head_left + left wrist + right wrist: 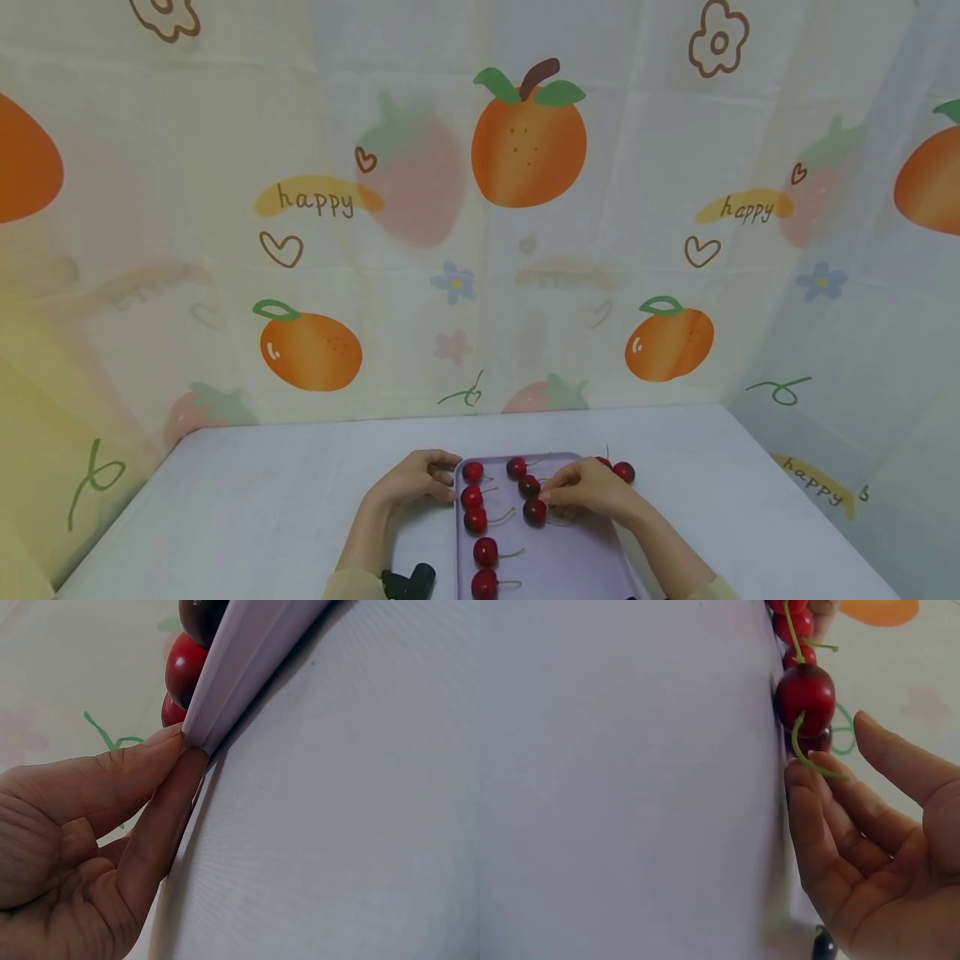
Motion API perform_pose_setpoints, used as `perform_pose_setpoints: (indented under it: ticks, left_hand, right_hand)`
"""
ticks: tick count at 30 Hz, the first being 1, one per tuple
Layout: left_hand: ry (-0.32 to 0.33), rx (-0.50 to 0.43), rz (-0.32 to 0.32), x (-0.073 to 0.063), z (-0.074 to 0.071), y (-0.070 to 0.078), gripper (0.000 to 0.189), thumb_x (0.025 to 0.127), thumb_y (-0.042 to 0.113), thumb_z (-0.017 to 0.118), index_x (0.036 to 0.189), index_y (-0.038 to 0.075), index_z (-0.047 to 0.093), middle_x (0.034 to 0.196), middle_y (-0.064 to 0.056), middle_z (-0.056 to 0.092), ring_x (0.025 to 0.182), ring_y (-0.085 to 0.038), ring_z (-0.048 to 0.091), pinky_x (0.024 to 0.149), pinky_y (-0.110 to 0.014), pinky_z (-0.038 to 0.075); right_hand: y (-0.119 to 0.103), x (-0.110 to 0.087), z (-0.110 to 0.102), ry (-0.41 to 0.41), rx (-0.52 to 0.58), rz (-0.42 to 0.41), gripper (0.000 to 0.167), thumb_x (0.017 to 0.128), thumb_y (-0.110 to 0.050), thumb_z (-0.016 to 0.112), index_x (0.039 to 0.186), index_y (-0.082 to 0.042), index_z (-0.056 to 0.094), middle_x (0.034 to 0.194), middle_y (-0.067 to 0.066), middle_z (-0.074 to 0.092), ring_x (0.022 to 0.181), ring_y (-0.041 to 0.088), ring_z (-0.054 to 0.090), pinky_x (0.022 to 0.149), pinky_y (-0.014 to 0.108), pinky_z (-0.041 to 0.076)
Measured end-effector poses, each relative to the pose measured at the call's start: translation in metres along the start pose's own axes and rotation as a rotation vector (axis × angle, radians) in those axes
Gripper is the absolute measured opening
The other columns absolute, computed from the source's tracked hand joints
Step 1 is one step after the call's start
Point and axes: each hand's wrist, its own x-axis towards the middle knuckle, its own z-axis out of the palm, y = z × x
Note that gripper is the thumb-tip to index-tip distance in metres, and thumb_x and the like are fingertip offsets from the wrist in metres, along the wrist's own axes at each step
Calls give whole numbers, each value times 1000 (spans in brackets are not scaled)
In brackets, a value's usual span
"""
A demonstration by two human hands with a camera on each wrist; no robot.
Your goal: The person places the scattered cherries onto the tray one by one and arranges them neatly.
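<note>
A lilac tray [577, 567] lies on the table with a column of red cherries [485, 552] along its left side, their stems pointing right. My left hand [417, 479] holds the tray's far left corner; in the left wrist view its thumb lies on the rim and a finger against the outer wall. A second column has three cherries, the nearest a dark red cherry [535, 512]. Over the tray, my right hand [596, 487] is beside this column. Seen from the right wrist, its fingertips [802, 774] are right by the cherry's curved stem [810, 761], thumb held apart.
Beyond the tray's right edge, partly behind the right hand, are more cherries [623, 472]. A black object [411, 581] sits below the left wrist. A fruit-printed curtain [525, 333] hangs behind the white table [262, 508].
</note>
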Motion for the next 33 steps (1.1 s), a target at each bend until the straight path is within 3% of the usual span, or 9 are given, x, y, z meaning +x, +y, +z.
perform_pose_setpoints:
  ticks: [6,12,18,24,28,33]
  left_hand:
    - [-15,-2,16,1,-1,0,56,75,1,77,128,-1,61,100,-11,66,85,-15,58,75,-27,54]
    - [-11,-5,13,-1,-1,1,56,75,0,77,128,-2,61,99,-11,66,84,-15,58,75,-27,54]
    - [-14,-8,10,-2,-1,1,55,76,1,77,128,-1,61,96,-10,65,84,-15,57,75,-27,53]
    - [-11,-9,5,-2,0,0,54,76,1,77,128,-1,61,96,-10,65,84,-16,57,75,-27,53]
    - [-10,-4,9,-2,0,0,54,76,1,77,127,-1,62,96,-10,65,84,-16,58,75,-27,54]
    - [-14,-9,24,-1,-1,-1,54,75,1,77,127,-2,61,96,-10,65,84,-15,58,75,-26,53]
  right_hand:
    - [-6,-5,-16,49,-27,-5,31,90,-26,70,104,1,73,94,11,74,80,15,68,73,30,58]
    - [-6,-10,-37,125,14,10,39,91,-26,69,111,8,69,100,16,74,86,18,70,79,33,60]
    - [3,-18,-56,223,69,11,44,92,-25,68,117,11,64,99,15,74,85,14,70,75,27,57]
    - [13,-25,-69,357,123,36,44,92,-20,69,121,11,63,106,12,74,89,10,70,82,25,59]
    - [21,-28,-73,441,87,77,44,92,-23,68,124,7,63,113,12,71,93,12,69,85,26,58]
    - [31,-31,-75,482,21,131,45,92,-26,69,125,4,63,117,13,71,97,12,68,87,25,57]
